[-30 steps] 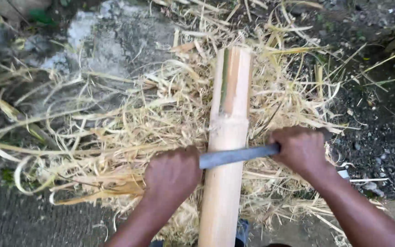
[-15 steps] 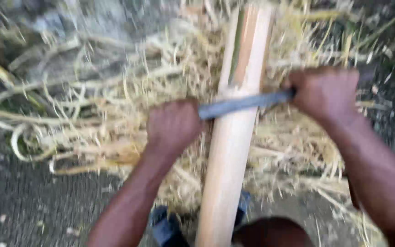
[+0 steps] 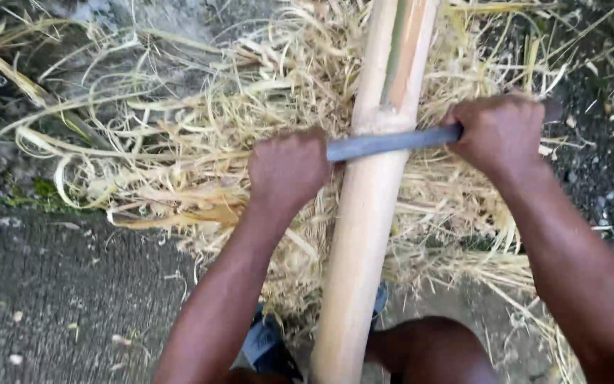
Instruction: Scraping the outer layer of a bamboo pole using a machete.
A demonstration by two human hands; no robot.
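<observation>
Quick look at where my feed is at. Both fists are clamped on the blade (image 3: 391, 143): left hand (image 3: 289, 169) wrapped around one end, right hand (image 3: 500, 134) around the other, with the flat grey metal bridging straight across the pole (image 3: 367, 213). It's sitting right on the ring-like joint, touching the pale surface.

What's changed over the last second: the camera has tipped in and down, so the pole now runs nearly the whole height of the view and the far end is cut off at the top. The hands themselves look to be in about the same spot along the pole, on that joint, and the grip hasn't shifted, so I'd read this as working back and forth at one place rather than travelling along it. Beyond the blade there's a strip that looks greener and browner, so I'd guess that part hasn't been scraped clean yet, while the stretch nearer me is smooth and pale.

Shavings (image 3: 179, 163) are heaped thick on both sides and under the pole. A knee (image 3: 431, 352) and a bit of blue sandal (image 3: 264, 345) show at the bottom edge, just beside the pole's near end.
</observation>
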